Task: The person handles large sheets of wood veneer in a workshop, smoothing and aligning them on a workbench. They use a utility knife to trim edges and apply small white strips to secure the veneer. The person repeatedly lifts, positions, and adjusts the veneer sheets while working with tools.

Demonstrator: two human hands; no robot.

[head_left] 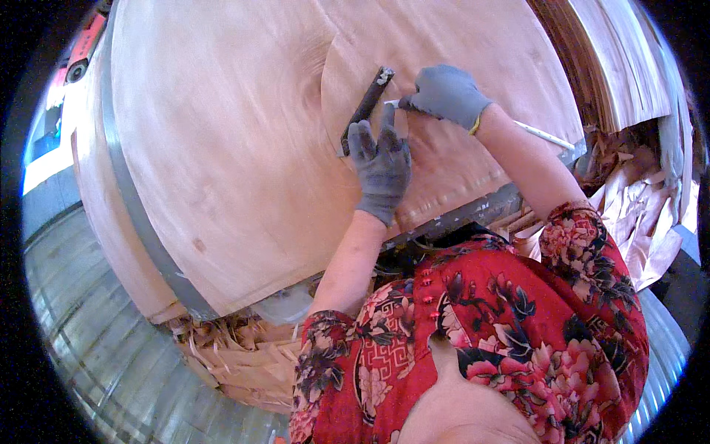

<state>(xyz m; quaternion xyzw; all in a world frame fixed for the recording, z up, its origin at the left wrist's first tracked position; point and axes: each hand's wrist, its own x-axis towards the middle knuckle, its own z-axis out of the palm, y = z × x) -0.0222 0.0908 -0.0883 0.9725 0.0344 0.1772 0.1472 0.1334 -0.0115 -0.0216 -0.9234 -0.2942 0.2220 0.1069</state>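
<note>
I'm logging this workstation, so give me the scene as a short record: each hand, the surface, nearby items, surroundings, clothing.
Left hand: gray-gloved, fingers at the lower end of a dark rod; grip unclear
Right hand: gray-gloved, fingertips pinching a small white piece
Surface: broad, light brown wood sheet
Nearby: slim white stick, right of the right hand
Far right: stacked wood sheets
Clothing: red floral top

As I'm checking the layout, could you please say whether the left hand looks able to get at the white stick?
Probably not directly: the right forearm lies between the left hand and the white stick, so it may need to go around.
</note>
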